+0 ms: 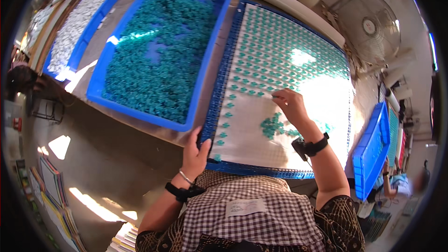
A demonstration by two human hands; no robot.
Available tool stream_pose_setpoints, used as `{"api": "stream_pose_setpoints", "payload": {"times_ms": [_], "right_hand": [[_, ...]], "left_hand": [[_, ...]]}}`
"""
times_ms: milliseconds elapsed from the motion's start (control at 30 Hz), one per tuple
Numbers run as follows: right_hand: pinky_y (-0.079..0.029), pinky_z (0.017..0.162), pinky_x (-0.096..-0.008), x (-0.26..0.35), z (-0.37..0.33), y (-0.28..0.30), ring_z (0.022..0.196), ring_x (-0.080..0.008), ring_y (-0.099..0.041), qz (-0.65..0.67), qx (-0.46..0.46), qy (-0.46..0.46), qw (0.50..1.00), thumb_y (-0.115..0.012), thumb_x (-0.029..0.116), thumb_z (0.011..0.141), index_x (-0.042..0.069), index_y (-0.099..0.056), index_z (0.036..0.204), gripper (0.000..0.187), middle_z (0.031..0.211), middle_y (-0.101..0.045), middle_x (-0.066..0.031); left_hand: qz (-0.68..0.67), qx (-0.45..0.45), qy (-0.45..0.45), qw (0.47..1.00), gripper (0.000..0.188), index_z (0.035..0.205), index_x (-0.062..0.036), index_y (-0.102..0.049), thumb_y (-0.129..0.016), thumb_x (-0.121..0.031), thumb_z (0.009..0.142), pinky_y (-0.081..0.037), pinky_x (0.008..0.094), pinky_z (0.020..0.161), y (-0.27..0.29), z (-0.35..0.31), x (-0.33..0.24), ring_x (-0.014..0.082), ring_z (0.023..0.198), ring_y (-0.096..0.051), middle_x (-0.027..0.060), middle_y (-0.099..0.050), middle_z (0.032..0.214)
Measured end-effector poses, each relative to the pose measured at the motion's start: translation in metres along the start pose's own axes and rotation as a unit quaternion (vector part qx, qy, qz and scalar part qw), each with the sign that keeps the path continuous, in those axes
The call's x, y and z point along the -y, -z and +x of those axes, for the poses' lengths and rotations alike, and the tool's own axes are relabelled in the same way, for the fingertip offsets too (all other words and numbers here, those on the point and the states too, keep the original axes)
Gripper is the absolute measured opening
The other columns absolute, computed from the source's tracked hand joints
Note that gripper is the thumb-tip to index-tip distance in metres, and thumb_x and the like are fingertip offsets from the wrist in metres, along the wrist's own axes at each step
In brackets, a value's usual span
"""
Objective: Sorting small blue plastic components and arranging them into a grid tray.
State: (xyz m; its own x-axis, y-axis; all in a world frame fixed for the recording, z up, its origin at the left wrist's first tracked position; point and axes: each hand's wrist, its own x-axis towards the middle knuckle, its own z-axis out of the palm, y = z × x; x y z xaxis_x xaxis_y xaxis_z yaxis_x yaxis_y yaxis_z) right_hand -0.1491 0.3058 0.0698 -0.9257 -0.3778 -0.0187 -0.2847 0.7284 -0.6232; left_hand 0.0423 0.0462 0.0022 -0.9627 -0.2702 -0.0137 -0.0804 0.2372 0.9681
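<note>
A white sheet (252, 133) lies on a blue grid-edged tray (215, 107) in front of me. Rows of small teal-green pieces (261, 42) cover its far part, and one column runs down its left side toward me. My right hand (291, 105) is over the sheet at the near end of the rows, thumb and fingertips pinched on a small teal-green piece that is mostly hidden. Below that hand, a loose heap of the same pieces (272, 127) lies on the sheet. My left hand (193, 154) grips the tray's near left edge, thumb and fingers on either side.
Left of the tray stands a big blue bin (100, 77) of loose teal-green pieces; beyond it is a blue bin of white pieces (77, 32). A white roll (298, 11) and a fan (368, 25) stand behind. At right are a blue crate (366, 158) and another person (399, 186).
</note>
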Motion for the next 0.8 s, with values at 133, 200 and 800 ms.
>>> {"api": "stream_pose_setpoints", "payload": {"times_ms": [133,200,800], "right_hand": [[-0.050,0.073,-0.0354,0.001,-0.001,-0.003,0.080,-0.0302,-0.063,0.003,-0.008,-0.008,1.000,-0.065,0.011,0.082,0.003,-0.067,0.096,0.016,0.088,-0.065,-0.0130],[-0.050,0.073,-0.0357,0.004,0.001,-0.002,0.081,-0.0306,-0.062,-0.027,0.004,0.001,1.000,-0.064,0.011,0.083,0.003,-0.067,0.095,0.015,0.089,-0.065,-0.0127],[-0.051,0.076,-0.0340,-0.011,-0.034,0.028,0.087,-0.0239,-0.062,-0.094,0.148,0.091,0.980,-0.063,0.001,0.077,0.009,-0.065,0.102,0.026,0.092,-0.061,-0.0091]], "left_hand": [[0.020,0.005,-0.031,0.999,0.050,0.128,0.0063,-0.042,-0.057,-0.026,0.092,-0.044,0.0356,0.090,-0.005,-0.002,0.005,0.0290,0.102,-0.057,0.0209,-0.057,0.114],[0.005,0.013,-0.013,1.000,0.051,0.128,0.0064,-0.042,-0.056,-0.027,0.093,-0.044,0.0353,0.090,-0.007,-0.004,0.005,0.0288,0.103,-0.057,0.0211,-0.057,0.114],[-0.016,0.018,-0.014,1.000,0.052,0.129,0.0060,-0.042,-0.054,-0.030,0.094,-0.042,0.0335,0.092,-0.007,-0.002,0.001,0.0244,0.105,-0.055,0.0178,-0.056,0.117]]}}
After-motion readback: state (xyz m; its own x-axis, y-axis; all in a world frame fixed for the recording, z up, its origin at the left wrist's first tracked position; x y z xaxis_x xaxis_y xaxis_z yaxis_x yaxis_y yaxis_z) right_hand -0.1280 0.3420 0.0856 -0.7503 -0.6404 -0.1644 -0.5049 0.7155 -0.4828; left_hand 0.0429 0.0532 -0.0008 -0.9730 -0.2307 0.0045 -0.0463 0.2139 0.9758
